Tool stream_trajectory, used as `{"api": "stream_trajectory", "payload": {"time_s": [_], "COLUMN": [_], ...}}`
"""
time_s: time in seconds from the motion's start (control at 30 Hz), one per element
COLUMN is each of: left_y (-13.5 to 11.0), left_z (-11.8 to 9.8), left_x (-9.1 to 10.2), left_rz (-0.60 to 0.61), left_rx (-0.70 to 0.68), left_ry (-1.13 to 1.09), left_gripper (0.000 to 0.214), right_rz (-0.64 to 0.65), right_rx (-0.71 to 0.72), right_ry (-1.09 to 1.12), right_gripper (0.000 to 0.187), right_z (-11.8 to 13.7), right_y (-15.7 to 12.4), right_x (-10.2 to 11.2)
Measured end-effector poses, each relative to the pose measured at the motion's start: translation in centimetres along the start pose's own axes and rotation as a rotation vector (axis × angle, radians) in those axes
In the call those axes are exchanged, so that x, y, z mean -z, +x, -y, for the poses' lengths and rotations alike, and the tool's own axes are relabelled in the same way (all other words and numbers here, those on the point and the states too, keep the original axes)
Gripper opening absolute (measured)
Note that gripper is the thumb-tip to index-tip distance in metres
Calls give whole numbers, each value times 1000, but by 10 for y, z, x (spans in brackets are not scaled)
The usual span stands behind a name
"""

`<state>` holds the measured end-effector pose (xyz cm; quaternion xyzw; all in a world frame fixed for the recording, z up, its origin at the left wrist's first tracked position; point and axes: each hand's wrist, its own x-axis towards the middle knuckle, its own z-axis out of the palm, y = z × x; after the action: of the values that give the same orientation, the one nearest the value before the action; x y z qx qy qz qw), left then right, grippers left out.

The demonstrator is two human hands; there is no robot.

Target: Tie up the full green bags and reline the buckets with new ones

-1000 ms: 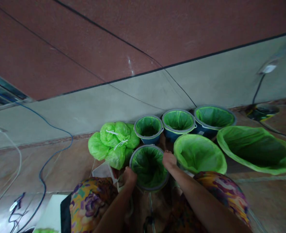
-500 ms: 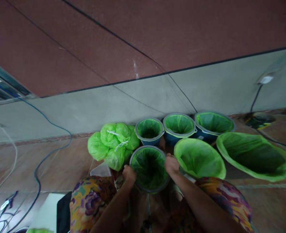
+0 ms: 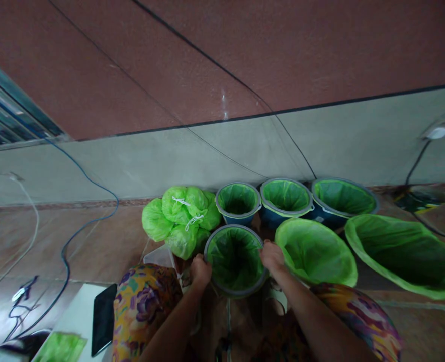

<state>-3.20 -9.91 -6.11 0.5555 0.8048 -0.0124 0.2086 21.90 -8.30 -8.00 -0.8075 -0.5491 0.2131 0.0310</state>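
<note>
A small grey-rimmed bucket (image 3: 236, 291) lined with a green plastic bag stands on the floor right in front of me. My left hand (image 3: 200, 270) is closed on its left rim. On the opposite side, my right hand (image 3: 272, 256) grips the right rim. Both arms reach forward between my knees in flowered cloth.
Three blue bag-lined buckets (image 3: 239, 202) stand in a row against the wall. Two wider green-lined tubs (image 3: 315, 251) sit to the right. Tied green bags (image 3: 180, 220) are heaped at the left. A blue cable (image 3: 79, 229) trails on the floor; a dark phone (image 3: 103, 319) lies at lower left.
The view has swung slightly, shifting everything a little right and showing the phone more fully. Both hands stay on the bucket's rim, shifted only a little along it.
</note>
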Motion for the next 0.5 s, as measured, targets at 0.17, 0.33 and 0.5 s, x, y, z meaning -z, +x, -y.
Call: {"api": "stream_trajectory", "payload": {"time_s": [0.17, 0.33, 0.5], "left_y": [-1, 1, 8], "left_z": [-2, -4, -3], "left_x": [7, 8, -9], "left_rz": [-159, -325, -380], "left_rx": [-10, -183, -250], "left_ry": [-122, -283, -482], "left_gripper": [27, 28, 41], "right_rz": [0, -6, -60], "right_rx": [-12, -59, -206], "right_ry": [9, 84, 155], "right_gripper": [24, 22, 31], "right_z": [0, -4, -20], "right_y": [-1, 3, 16], "right_x": [0, 4, 9]}}
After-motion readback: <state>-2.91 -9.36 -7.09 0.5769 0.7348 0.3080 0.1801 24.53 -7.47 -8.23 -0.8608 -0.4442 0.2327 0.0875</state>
